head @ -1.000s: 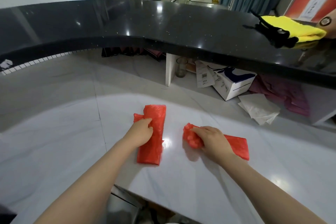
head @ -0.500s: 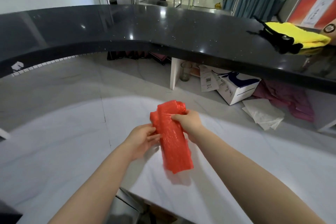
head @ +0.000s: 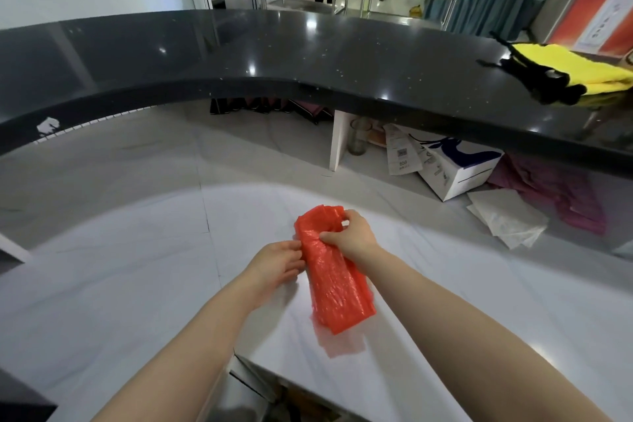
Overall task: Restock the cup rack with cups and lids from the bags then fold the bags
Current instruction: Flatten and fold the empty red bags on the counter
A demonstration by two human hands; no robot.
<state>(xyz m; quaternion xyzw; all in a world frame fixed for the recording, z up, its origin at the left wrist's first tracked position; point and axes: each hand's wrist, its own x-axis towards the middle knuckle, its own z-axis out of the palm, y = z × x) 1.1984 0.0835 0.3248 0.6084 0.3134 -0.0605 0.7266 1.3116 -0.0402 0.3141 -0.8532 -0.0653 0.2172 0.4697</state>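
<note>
— Where are the bags now?

— The red bags (head: 330, 271) are bunched into one long strip, held just above the white surface (head: 137, 267), in front of the person. The lower end hangs close to the marble, with a reddish reflection under it; I can't tell if it touches.

— Who's holding what?

— The right hand (head: 352, 235) has its fingers curled round the upper end, thumb pinching the plastic. The left hand (head: 277, 265) sits against the strip's left edge, fingertips nipping the plastic there, as far as I can see.

— Why hold it like that?

— My guess: the top grip keeps the layers gathered, while the other hand steadies the side so the strip can be squared up or folded over.

— Which way does it run?

— Its long axis goes from the far, upper end at the right hand down towards the person, leaning a little to their right. The crumpled end points away, towards the black counter (head: 308, 55); the flatter end points back.

— Cups or lids anywhere?

— None that I can make out. Looks like the folding stage.
</note>
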